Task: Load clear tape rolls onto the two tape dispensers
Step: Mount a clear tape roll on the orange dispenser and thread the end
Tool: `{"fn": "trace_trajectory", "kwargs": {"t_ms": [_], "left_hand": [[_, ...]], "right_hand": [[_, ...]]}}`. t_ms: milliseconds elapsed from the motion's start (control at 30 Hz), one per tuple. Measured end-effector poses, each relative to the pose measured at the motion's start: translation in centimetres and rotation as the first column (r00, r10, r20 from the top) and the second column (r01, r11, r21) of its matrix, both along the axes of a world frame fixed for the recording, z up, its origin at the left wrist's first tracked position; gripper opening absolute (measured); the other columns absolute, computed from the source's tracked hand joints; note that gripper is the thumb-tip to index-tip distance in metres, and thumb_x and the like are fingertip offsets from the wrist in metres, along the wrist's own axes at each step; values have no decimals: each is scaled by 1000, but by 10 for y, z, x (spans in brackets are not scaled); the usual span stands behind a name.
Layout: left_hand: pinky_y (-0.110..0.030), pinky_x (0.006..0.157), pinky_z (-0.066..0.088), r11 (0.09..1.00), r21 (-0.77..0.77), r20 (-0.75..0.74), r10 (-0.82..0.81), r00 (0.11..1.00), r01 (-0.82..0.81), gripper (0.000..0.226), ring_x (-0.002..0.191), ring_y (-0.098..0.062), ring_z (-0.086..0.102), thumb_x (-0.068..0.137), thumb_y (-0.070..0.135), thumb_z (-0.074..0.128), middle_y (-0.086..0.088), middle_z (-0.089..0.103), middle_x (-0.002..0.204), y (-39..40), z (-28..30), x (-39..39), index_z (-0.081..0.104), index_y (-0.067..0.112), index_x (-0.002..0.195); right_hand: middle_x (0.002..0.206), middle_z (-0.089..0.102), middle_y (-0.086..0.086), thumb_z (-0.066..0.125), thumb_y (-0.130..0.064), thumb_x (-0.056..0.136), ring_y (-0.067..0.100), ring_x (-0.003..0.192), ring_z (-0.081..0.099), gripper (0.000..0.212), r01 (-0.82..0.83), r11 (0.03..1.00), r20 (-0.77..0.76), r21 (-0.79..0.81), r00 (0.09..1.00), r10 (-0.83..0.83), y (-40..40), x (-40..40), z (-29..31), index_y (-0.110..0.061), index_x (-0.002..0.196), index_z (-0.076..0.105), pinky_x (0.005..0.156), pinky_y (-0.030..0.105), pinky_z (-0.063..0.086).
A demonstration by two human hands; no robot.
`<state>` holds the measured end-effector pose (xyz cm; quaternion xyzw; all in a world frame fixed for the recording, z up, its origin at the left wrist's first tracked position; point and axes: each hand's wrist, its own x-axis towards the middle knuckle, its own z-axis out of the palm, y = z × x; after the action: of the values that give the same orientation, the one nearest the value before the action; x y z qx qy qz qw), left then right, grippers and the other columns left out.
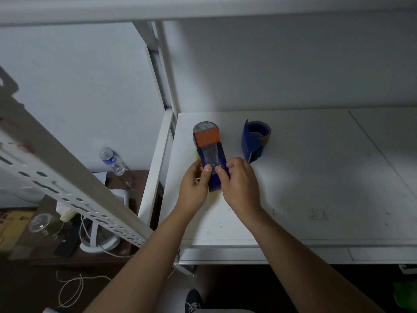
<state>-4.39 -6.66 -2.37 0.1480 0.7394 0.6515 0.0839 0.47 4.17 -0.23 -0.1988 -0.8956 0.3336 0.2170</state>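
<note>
Shelf (316, 188): white, one; bears both dispensers.
Dispensers: two. Held dispenser (213, 159), blue with orange plate, long axis running away from the person; second dispenser (253, 141) just right of it, nearer the right hand.
Tape rolls: two, one seated in each.
Left hand (195, 181), right hand (239, 184): both pinching the held dispenser's near end.

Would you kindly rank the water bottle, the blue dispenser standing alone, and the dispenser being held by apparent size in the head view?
1. Held dispenser, largest.
2. Standalone blue dispenser.
3. Water bottle, smallest, though it lies farther away, so its true size is unsure.
</note>
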Motion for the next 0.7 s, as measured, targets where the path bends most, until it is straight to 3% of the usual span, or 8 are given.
{"fn": "trace_trajectory", "kwargs": {"t_ms": [67,133,267,367,467,533,633,700], "left_hand": [[-18,79,53,1000,-15,-8,25,1000,-25,27,89,-1,62,101,29,46,12,65,101,4,-3,2,52,25,127],[-19,77,52,999,-16,-28,47,998,-48,28,90,-7,61,100,30,48,9,65,100,7,-5,4,51,28,127],[-18,69,49,996,-29,-94,79,992,-82,16,78,-9,58,99,29,51,-4,64,91,14,-1,10,49,44,102],[-14,65,46,993,-44,-116,107,987,-113,19,69,2,53,97,27,54,6,58,79,18,3,12,47,44,95],[-17,67,48,988,-40,-108,145,983,-150,21,69,5,55,95,28,58,11,57,75,20,2,11,47,46,97],[-21,69,50,983,-32,-79,179,981,-182,19,68,3,55,94,30,59,10,58,76,21,0,9,47,42,103],[-27,72,52,979,-19,-32,203,979,-203,19,70,-5,58,93,31,60,5,61,78,23,0,9,48,38,105],[-28,73,53,976,-15,-19,216,976,-216,21,74,-9,60,93,31,60,3,63,82,23,0,9,48,34,110]], "right_hand": [[102,65,5,56,-36,94,16,85,59,30,18,998,25,-63,1000,-17,2,0,2,-9,106,56,59,17,40],[101,68,5,57,-36,94,19,85,65,27,38,983,55,-177,998,-29,4,-1,5,-10,104,57,63,22,51],[96,69,5,59,-33,93,21,83,67,24,59,937,103,-345,994,-24,10,-2,15,-9,96,62,61,19,50],[86,70,6,61,-25,92,23,79,68,18,62,860,100,-507,995,-13,13,-5,15,-14,79,61,69,30,57],[81,69,6,61,-19,90,23,77,68,13,90,750,103,-656,994,-30,14,-11,14,-13,78,63,71,35,59],[83,69,6,61,-18,89,19,75,67,10,64,742,61,-668,998,-31,11,-12,15,-13,81,63,69,32,58],[77,62,-3,62,-18,88,9,68,59,9,-11,882,-47,-471,999,-13,3,-7,16,-15,82,56,60,18,48],[77,59,-2,63,-17,87,8,67,57,14,-26,909,-98,-416,995,-17,2,-6,12,-16,81,51,58,15,45]]}}
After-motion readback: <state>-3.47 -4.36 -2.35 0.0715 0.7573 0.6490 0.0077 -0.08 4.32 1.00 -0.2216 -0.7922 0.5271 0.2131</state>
